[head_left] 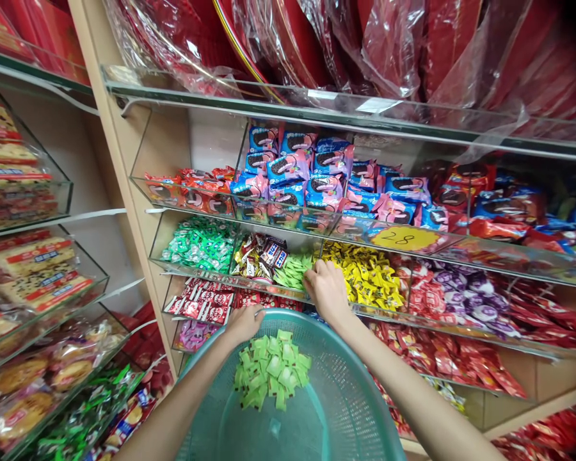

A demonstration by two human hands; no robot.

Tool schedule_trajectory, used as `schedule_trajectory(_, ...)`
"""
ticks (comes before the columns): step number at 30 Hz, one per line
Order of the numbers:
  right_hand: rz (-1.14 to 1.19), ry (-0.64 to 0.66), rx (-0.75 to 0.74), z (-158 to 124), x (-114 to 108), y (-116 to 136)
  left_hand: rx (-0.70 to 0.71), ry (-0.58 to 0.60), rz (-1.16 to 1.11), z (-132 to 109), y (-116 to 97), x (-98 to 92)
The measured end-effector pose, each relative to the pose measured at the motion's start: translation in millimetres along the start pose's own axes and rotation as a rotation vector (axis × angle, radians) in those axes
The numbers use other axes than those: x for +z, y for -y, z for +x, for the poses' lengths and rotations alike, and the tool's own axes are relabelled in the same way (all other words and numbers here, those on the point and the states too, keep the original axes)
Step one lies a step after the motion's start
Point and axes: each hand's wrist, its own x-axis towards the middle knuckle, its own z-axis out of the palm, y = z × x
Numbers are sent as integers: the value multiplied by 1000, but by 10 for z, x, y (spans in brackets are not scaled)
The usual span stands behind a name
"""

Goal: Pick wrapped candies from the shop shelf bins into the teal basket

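Observation:
A teal plastic basket (360,400) with perforated sides is in front of me, tilted toward the shelves. Inside it lies a heap of small light green candy packets (272,368). My left hand (242,323) is closed around the far-left part of its rim. Over the glass front of a shelf compartment reaches my right hand (327,291), its fingers curled at the edge of a pile of similar light green packets (292,271). Whatever those fingers hold is hidden. Beside that pile are brown-wrapped sweets (264,253) on the left and yellow-wrapped candies (369,272) on the right.
Glass shelf edges (273,221) run across just above my hands. Blue-and-pink cookie packs (292,166) fill the upper bin, with a yellow price tag (404,237) on its front. Green-wrapped candies (201,243) sit left, purple ones (470,294) right. Packaged biscuits (33,269) line the left shelves.

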Motion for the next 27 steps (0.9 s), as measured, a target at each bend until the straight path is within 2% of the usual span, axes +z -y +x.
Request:
schedule_trajectory(5,4,-7,-42,118,-7,42,17,-7,8,18,2,-6)
schedule_trajectory(13,-10,-5,-81,189,161,40,12,-19,20,31,5,-41)
schedule_trajectory(17,12,-62,-79,159,97,22,2,-8,25,29,2,-54)
schedule_trajectory(23,204,-153,-120,-95,-209,131,40,-5,51,38,-2,-35)
schedule_trajectory(27,291,-87,-232,-426,-169,293,81,-11,52,53,21,2)
